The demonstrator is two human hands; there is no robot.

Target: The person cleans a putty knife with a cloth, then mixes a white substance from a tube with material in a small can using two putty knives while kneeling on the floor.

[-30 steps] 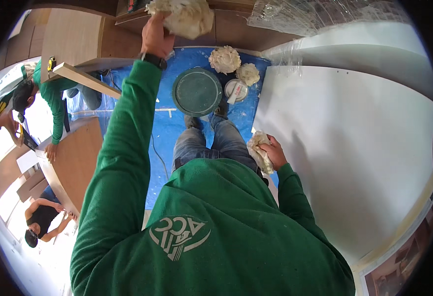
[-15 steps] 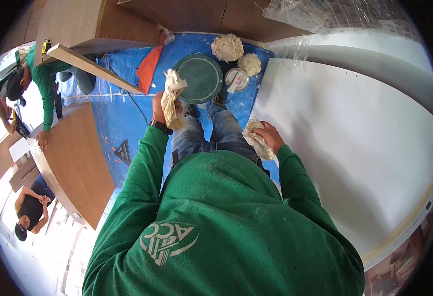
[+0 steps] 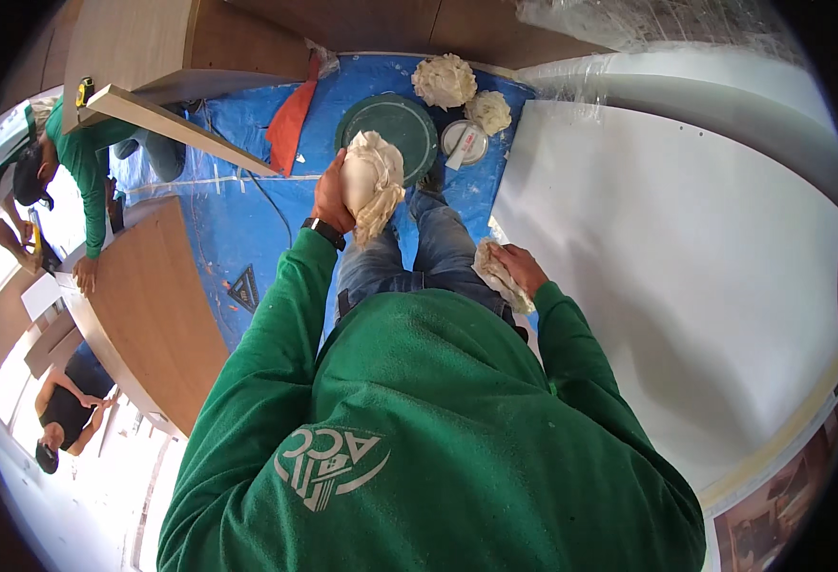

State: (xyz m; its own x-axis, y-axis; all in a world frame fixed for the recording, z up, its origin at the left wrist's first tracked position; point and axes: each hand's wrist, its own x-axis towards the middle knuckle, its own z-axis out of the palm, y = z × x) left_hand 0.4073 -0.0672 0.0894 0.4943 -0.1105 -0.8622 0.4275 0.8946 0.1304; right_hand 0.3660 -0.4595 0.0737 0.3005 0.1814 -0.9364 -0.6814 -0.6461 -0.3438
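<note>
My left hand point(image 3: 332, 202) is raised in front of my legs, its fingers closed round a bunched cream rag point(image 3: 373, 181) with a smooth rounded face. By my right hip, my right hand point(image 3: 524, 270) grips a second crumpled cream rag point(image 3: 499, 276). Beyond the left hand, a round green lid or tub point(image 3: 417, 143) sits on the floor, partly covered by that rag. Just right of it stands a small white-topped can point(image 3: 474, 151) with a pale flat strip across it. Two more wadded rags point(image 3: 444, 80) lie behind the can.
A large white panel point(image 3: 657, 257) fills my right side. Blue sheeting point(image 3: 218, 224) covers the floor, with a red cloth point(image 3: 290, 129) and a dark triangular square point(image 3: 243, 289) on it. At left, a person in green point(image 3: 75, 162) leans by a curved wooden panel point(image 3: 156, 305); another person point(image 3: 68, 410) is farther off.
My left hand has moved slightly right and turned the rag so its broad rounded face shows. My right hand still holds its rag near the hip. The far-left person's hands have shifted.
</note>
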